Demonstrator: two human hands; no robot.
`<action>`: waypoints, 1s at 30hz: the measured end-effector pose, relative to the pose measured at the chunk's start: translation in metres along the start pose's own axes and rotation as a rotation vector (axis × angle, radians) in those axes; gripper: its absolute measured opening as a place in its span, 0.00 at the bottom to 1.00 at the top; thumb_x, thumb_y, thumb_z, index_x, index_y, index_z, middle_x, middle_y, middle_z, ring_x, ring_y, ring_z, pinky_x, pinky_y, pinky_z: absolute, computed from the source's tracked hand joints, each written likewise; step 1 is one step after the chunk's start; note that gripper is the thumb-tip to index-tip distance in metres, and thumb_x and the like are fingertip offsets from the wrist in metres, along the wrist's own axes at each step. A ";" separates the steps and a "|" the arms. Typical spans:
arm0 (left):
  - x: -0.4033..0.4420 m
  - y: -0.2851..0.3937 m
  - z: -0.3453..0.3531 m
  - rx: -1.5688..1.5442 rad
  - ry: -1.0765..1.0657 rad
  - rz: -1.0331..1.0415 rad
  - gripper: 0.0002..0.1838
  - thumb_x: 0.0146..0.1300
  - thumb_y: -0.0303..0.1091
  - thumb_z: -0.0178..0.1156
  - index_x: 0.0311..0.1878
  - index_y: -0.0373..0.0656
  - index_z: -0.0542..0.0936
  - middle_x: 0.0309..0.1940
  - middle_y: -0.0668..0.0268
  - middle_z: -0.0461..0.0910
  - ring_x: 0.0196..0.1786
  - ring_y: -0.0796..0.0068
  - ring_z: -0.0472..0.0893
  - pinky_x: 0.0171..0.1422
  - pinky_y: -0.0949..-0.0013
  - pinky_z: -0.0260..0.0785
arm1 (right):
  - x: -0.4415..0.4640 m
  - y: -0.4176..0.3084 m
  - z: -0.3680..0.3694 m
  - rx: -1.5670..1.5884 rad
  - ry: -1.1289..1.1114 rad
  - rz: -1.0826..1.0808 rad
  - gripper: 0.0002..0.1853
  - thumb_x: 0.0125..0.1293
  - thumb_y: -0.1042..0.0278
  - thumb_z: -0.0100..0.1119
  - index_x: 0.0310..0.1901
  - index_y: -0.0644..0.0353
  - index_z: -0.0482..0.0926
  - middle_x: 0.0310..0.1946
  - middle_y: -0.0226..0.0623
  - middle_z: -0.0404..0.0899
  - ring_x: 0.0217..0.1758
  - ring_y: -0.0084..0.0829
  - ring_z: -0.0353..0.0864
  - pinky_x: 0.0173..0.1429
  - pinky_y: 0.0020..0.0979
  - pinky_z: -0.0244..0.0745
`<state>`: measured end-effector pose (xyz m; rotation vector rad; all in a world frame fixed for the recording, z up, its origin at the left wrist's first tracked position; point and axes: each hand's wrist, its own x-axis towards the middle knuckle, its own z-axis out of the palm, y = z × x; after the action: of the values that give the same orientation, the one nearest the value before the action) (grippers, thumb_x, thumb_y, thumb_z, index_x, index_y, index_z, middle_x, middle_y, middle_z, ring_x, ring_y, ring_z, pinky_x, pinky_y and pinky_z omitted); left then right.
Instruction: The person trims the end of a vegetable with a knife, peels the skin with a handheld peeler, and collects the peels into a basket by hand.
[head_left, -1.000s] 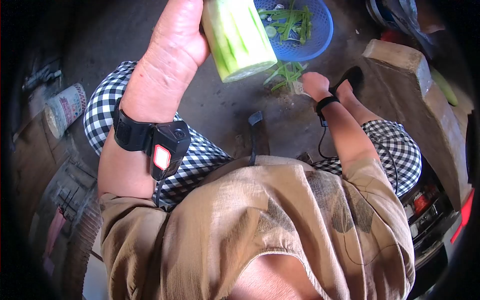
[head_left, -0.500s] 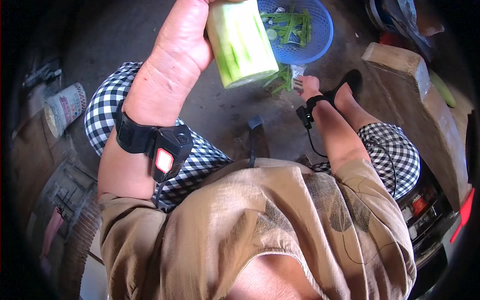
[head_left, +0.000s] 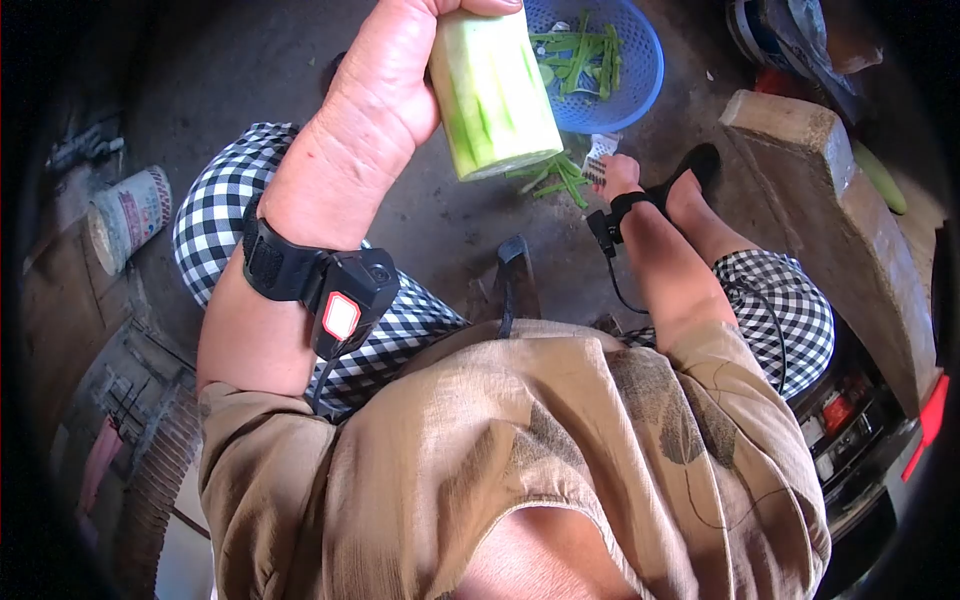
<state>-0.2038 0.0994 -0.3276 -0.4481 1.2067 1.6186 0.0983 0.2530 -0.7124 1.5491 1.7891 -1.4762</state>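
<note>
A thick, pale green peeled vegetable with darker green streaks and a flat cut end is held up at top centre. Around its upper left side my left hand is closed, with some fingers out of sight. Lower down and to the right, my right hand is closed on a pale flat tool with rows of dark slots. Green peelings lie on the floor beside the tool. Just above it is a blue plastic basket holding green strips.
A wooden bench or beam stands at the right, with a long green vegetable behind it. A printed bucket lies tilted at the left. Below the hands is a dark low object between my knees.
My left hand and the vegetable have shifted right and slightly down. My right hand has moved slightly left, and more of its tool shows. The peelings near it have changed shape.
</note>
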 end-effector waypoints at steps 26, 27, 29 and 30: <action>-0.016 0.000 0.019 0.042 0.020 0.005 0.16 0.49 0.28 0.61 0.44 0.36 0.79 0.36 0.57 0.83 0.40 0.59 0.83 0.51 0.59 0.78 | 0.073 0.167 -0.001 -0.524 -0.049 -0.413 0.12 0.52 0.64 0.70 0.40 0.53 0.84 0.30 0.39 0.83 0.38 0.41 0.85 0.40 0.41 0.79; -0.013 -0.001 0.019 0.038 0.020 -0.005 0.16 0.49 0.28 0.61 0.44 0.36 0.79 0.36 0.57 0.83 0.40 0.59 0.83 0.52 0.59 0.78 | 0.084 0.191 0.000 -0.496 -0.119 -0.462 0.10 0.57 0.64 0.67 0.39 0.58 0.82 0.28 0.41 0.81 0.33 0.42 0.84 0.32 0.44 0.78; 0.000 -0.014 0.005 0.201 -0.028 0.119 0.24 0.51 0.32 0.65 0.51 0.33 0.76 0.37 0.54 0.83 0.39 0.56 0.85 0.51 0.56 0.80 | -0.018 0.073 -0.022 -0.993 -0.158 -0.508 0.10 0.57 0.66 0.65 0.41 0.55 0.82 0.30 0.40 0.83 0.34 0.42 0.85 0.35 0.44 0.79; 0.005 -0.018 -0.003 0.281 -0.051 0.182 0.28 0.51 0.34 0.68 0.55 0.31 0.74 0.38 0.52 0.83 0.39 0.55 0.86 0.51 0.54 0.81 | -0.045 0.045 -0.032 -1.120 -0.192 -0.580 0.10 0.58 0.66 0.65 0.42 0.53 0.82 0.31 0.40 0.83 0.34 0.42 0.85 0.37 0.44 0.79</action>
<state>-0.1911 0.0991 -0.3413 -0.1206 1.4431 1.5697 0.1643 0.2512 -0.6847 0.3383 2.3711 -0.4809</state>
